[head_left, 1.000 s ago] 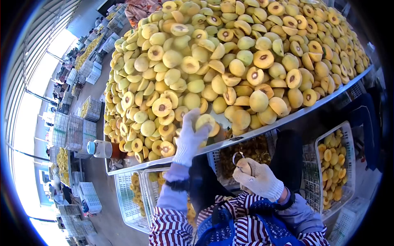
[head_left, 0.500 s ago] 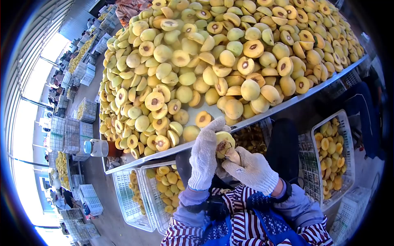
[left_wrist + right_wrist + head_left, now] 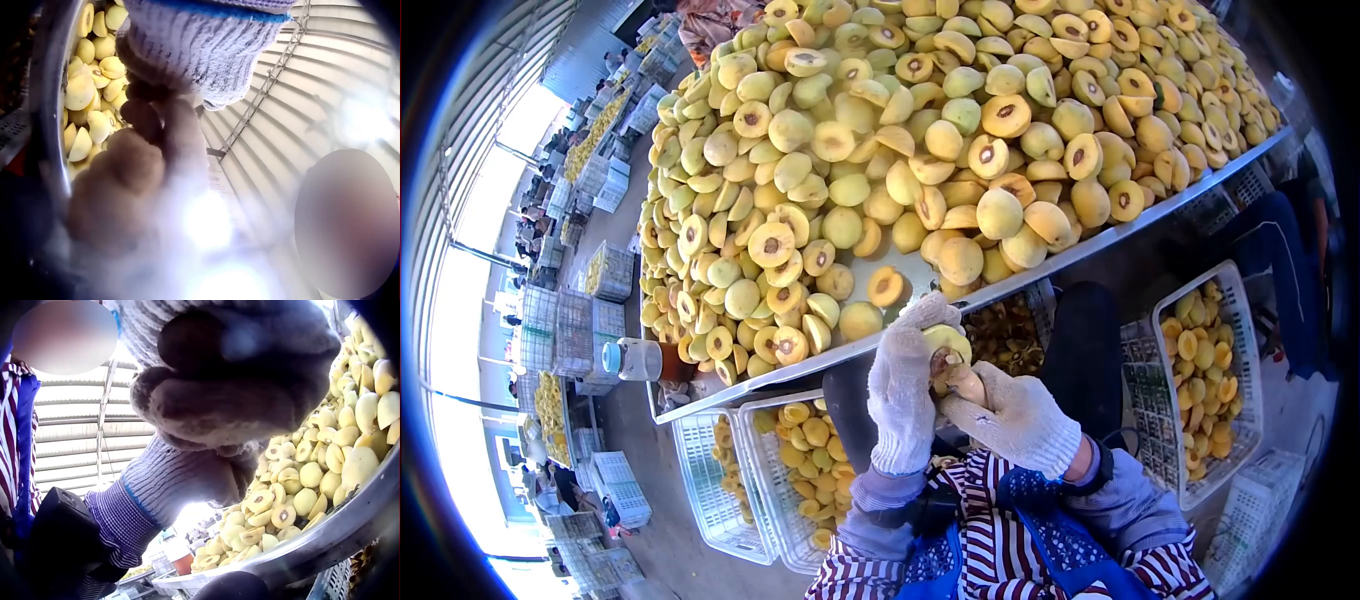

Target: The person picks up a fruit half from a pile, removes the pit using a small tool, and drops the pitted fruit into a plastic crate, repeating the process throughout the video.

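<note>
Both hands wear white knit gloves and meet in front of the pile's near edge. My left hand holds a yellow peach half upright, its cut face with the brown centre turned toward the right hand. My right hand grips a small tool against that centre; the tool's metal loop is hidden at the fruit. Seen from the right wrist, curled gloved fingers fill the top, with the left glove's cuff behind them. The left wrist view is blurred by glare around the hands.
A metal-edged table bears a large heap of peach halves. White crates with fruit stand below at left, another crate at right. Dark scraps lie in a crate under the edge. A jar stands at the table's left corner.
My left hand has picked a peach half from the heap and brought it back to the right hand. The right hand's tool, its loop visible earlier, now meets the fruit's centre.
</note>
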### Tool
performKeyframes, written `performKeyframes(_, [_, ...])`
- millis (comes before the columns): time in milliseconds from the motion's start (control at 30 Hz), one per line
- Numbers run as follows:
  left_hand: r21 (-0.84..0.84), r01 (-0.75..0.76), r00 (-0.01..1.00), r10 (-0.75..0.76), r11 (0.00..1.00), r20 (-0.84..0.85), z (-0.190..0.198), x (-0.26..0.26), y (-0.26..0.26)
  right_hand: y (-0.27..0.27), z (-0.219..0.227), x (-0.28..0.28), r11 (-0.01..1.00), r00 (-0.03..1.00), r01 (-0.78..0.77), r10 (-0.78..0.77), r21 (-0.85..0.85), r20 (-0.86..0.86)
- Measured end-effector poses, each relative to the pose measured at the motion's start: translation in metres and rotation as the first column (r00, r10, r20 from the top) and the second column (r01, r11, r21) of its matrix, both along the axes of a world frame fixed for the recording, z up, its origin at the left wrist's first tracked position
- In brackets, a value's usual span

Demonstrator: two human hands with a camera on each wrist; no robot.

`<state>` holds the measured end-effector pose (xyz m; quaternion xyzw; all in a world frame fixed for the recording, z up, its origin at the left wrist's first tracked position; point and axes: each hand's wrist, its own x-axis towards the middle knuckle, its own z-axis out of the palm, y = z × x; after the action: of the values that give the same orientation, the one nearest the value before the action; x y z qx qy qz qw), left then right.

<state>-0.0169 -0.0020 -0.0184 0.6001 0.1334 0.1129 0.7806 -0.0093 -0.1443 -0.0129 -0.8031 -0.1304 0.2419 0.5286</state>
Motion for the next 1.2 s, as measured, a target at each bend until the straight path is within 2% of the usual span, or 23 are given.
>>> performKeyframes(167, [0.051, -0.009, 0.998, 0.006, 0.999, 0.065, 0.001, -0.003, -0.005, -0.002, 0.001, -0.003, 0.999, 1.000, -0.028, 0.028, -0.023, 0.006])
performKeyframes(267, [0.056, -0.025, 0.995, 0.019, 0.998, 0.095, 0.012, -0.006, -0.013, -0.002, -0.003, -0.002, 0.995, 0.985, -0.048, 0.061, 0.085, -0.161])
performKeyframes(367, [0.204, 0.001, 0.993, -0.026, 0.979, 0.118, 0.005, -0.002, -0.005, -0.002, 0.009, -0.001, 0.973, 0.923, -0.033, 0.117, 0.228, -0.367])
performKeyframes(467, [0.247, 0.182, 0.983, -0.176, 0.952, -0.045, 0.003, 0.008, 0.011, -0.006, 0.001, -0.003, 0.912, 0.773, 0.029, 0.238, 0.408, -0.588])
performKeyframes(500, [0.192, 0.210, 0.977, -0.199, 0.959, -0.072, 0.025, 0.012, 0.003, -0.006, 0.002, -0.004, 0.887, 0.759, 0.066, 0.253, 0.457, -0.600])
performKeyframes(600, [0.500, 0.161, 0.966, -0.239, 0.851, 0.096, 0.020, 0.012, 0.004, -0.018, 0.013, 0.010, 0.889, 0.635, -0.087, 0.397, 0.449, -0.663])
performKeyframes(633, [0.567, 0.160, 0.959, -0.264, 0.808, 0.105, 0.023, 0.011, 0.005, -0.019, 0.002, 0.007, 0.847, 0.598, -0.023, 0.437, 0.531, -0.672])
performKeyframes(700, [0.688, 0.140, 0.939, -0.317, 0.712, 0.137, 0.036, 0.014, 0.004, -0.022, -0.002, 0.003, 0.827, 0.543, 0.018, 0.463, 0.561, -0.700])
performKeyframes(733, [0.737, 0.099, 0.910, -0.360, 0.669, 0.205, 0.041, 0.017, 0.005, -0.024, -0.003, 0.001, 0.819, 0.526, 0.041, 0.469, 0.572, -0.709])
performKeyframes(767, [0.777, 0.045, 0.871, -0.406, 0.627, 0.277, 0.044, 0.018, 0.005, -0.021, -0.016, -0.006, 0.768, 0.562, 0.090, 0.487, 0.634, -0.669])
performKeyframes(800, [0.810, -0.016, 0.821, -0.454, 0.587, 0.345, 0.046, 0.020, 0.005, -0.027, -0.006, -0.003, 0.762, 0.446, 0.121, 0.531, 0.637, -0.720])
performKeyframes(867, [0.810, -0.088, 0.787, -0.458, 0.580, 0.414, 0.043, 0.019, 0.004, -0.027, -0.004, -0.005, 0.627, 0.437, 0.191, 0.635, 0.756, -0.637])
performKeyframes(900, [0.697, -0.001, 0.799, -0.419, 0.717, 0.432, 0.035, 0.015, 0.001, -0.027, -0.010, -0.006, 0.648, 0.394, 0.197, 0.635, 0.736, -0.664])
performKeyframes(933, [0.558, 0.087, 0.819, -0.379, 0.825, 0.432, 0.027, 0.013, -0.003, -0.028, -0.010, -0.008, 0.671, 0.440, 0.214, 0.583, 0.710, -0.684])
performKeyframes(1000, [0.255, 0.346, 0.903, -0.395, 0.903, 0.171, 0.043, 0.007, -0.010, -0.024, 0.004, -0.012, 0.713, 0.500, 0.255, 0.481, 0.653, -0.720])
performKeyframes(1033, [0.082, 0.280, 0.943, -0.290, 0.956, 0.163, 0.038, 0.005, -0.020, -0.023, 0.006, -0.013, 0.752, 0.491, 0.280, 0.422, 0.597, -0.762])
performKeyframes(1067, [-0.307, 0.244, 0.969, -0.220, 0.920, 0.110, 0.033, 0.006, -0.025, -0.029, -0.003, -0.010, 0.679, 0.397, 0.220, 0.594, 0.700, -0.700])
performKeyframes(1133, [-0.473, 0.003, 0.997, -0.040, 0.881, -0.067, 0.021, 0.009, -0.015, -0.026, -0.010, -0.014, 0.515, 0.513, 0.140, 0.693, 0.845, -0.507])
performKeyframes(1167, [-0.367, -0.105, 0.987, 0.053, 0.924, -0.149, 0.019, 0.007, -0.003, -0.027, -0.008, -0.012, 0.582, 0.469, 0.067, 0.698, 0.810, -0.540])
performKeyframes(1200, [-0.288, -0.130, 0.982, 0.083, 0.949, -0.170, 0.028, -0.002, 0.013, -0.030, -0.001, -0.003, 0.638, 0.435, -0.011, 0.696, 0.770, -0.571])
